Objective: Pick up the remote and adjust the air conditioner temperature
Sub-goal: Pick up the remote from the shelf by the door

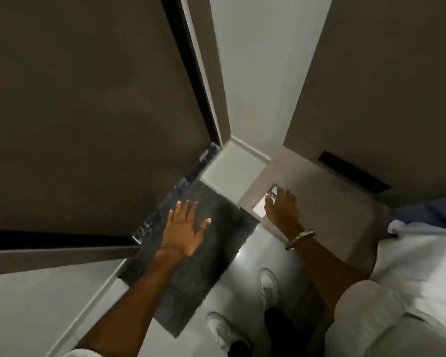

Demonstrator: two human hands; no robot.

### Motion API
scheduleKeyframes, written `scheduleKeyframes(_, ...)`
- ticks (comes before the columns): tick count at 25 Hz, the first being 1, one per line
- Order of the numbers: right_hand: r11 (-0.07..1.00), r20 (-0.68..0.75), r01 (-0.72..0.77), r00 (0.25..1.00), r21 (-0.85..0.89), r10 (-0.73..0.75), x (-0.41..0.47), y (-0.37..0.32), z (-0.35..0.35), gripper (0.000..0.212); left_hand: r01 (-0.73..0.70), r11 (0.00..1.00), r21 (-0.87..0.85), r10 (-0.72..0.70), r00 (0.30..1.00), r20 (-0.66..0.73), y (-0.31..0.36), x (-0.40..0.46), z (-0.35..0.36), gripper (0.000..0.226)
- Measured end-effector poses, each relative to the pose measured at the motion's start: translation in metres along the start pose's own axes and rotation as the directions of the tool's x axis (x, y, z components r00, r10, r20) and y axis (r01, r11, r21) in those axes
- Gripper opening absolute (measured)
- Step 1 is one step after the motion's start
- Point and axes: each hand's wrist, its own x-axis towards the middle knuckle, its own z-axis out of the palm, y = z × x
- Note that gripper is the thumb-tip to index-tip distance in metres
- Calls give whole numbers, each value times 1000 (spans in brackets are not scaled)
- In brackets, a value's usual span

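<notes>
My left hand point(184, 228) hangs flat and spread, palm down, fingers apart, gripping nothing; it hovers over a dark grey shaggy mat point(191, 256) on the glossy pale floor point(247, 256). My right hand point(281, 211), a metal bracelet point(299, 239) at the wrist, reaches forward onto a beige bedside surface point(327, 202). Its fingers are loosely curved down onto the remote point(273, 191), touching it, but I cannot tell whether they have closed around it. The remote lies at the near-left corner of that surface, mostly hidden under my fingertips; only its far end shows, pale with a small screen. Its long axis seems to run away from me and slightly rightward, though the covered part leaves this unsure. Right of my right arm lies white bedding point(417, 266). Ahead of both hands brown wall panels point(88, 112) meet a white corner. Below my hands stand my two white sneakers point(268, 282).
</notes>
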Motion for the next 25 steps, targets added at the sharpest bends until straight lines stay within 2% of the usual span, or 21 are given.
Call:
scheduleKeyframes(4, 975, 103, -206, 975, 78, 198, 91, 56, 103, 74, 18, 999, 26, -19, 999, 31, -26, 88, 101, 78)
scheduleKeyframes(7, 929, 44, -334, 942, 159, 331, 143, 74, 167, 96, -6, 999, 36, 5, 999, 37, -38, 129, 161, 77)
scheduleKeyframes(10, 914, -77, -375, 918, 153, 390, 177, 75, 205, 115, -34, 999, 31, 32, 997, 73, -44, 140, 198, 76)
scheduleKeyframes(12, 902, -131, -396, 898, 173, 419, 185, 78, 217, 116, -32, 999, 12, 31, 993, 112, -44, 132, 210, 75)
scheduleKeyframes(14, 879, -92, -420, 889, 225, 448, 180, 77, 215, 109, -14, 1000, 14, 11, 986, 165, -45, 117, 209, 75)
scheduleKeyframes(16, 866, 4, -372, 919, 335, 393, 160, 72, 202, 84, 19, 1000, 0, -19, 980, 196, -47, 95, 197, 75)
scheduleKeyframes(18, 834, 95, -318, 946, 450, 309, 126, 62, 184, 65, 19, 999, -26, -14, 988, 153, -48, 72, 173, 74)
scheduleKeyframes(20, 826, 187, -265, 963, 498, 196, 85, 38, 155, 62, 6, 999, -38, -4, 999, 54, -46, 46, 133, 72)
scheduleKeyframes(22, 794, 249, -166, 968, 585, 19, 41, -4, 119, 62, -9, 1000, -13, 8, 996, -93, -37, 20, 79, 72)
scheduleKeyframes(25, 745, 233, 8, 948, 667, -219, -19, -81, 56, 68, -44, 996, 76, 68, 930, -362, -16, -16, -11, 74)
